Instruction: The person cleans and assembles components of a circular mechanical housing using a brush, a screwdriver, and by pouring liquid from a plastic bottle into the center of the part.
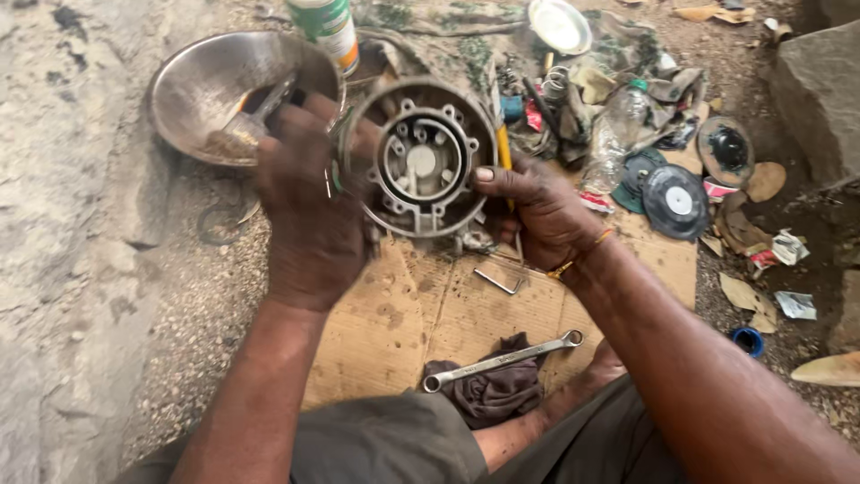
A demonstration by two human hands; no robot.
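Both hands are gripping a round grey metal housing (421,161), holding it up above a sheet of cardboard (421,314) with its open face turned toward the camera. Inside the housing, a ring of small holes is showing around a pale centre boss. The left hand (309,211) is wrapping around the housing's left edge with its fingers curled closed on the rim, its back facing the camera. The right hand (537,211) is clasping the right edge, the thumb pressing on the front rim and the fingers curling behind; a yellow-handled tool (504,148) is showing between this hand and the housing, though I cannot tell whether the hand is holding it. A thin orange band (582,254) is circling the right wrist.

Just beneath the housing, a small bent hex key (500,282) is lying on the cardboard. Nearer the person, a silver spanner (502,361) is resting across a dark rag (493,394). Behind the left hand, a wide steel bowl (215,81) is sitting on the gravel with a brush (246,125) lying in it, and a green-and-white can (327,31) is standing just beside it. To the right, a clear plastic bottle (618,125) is lying among crumpled cloths, and two dark round discs (676,202) are lying near a grey stone block (820,99). A small blue cap (748,341) is sitting on the dirt, well apart from the hands.
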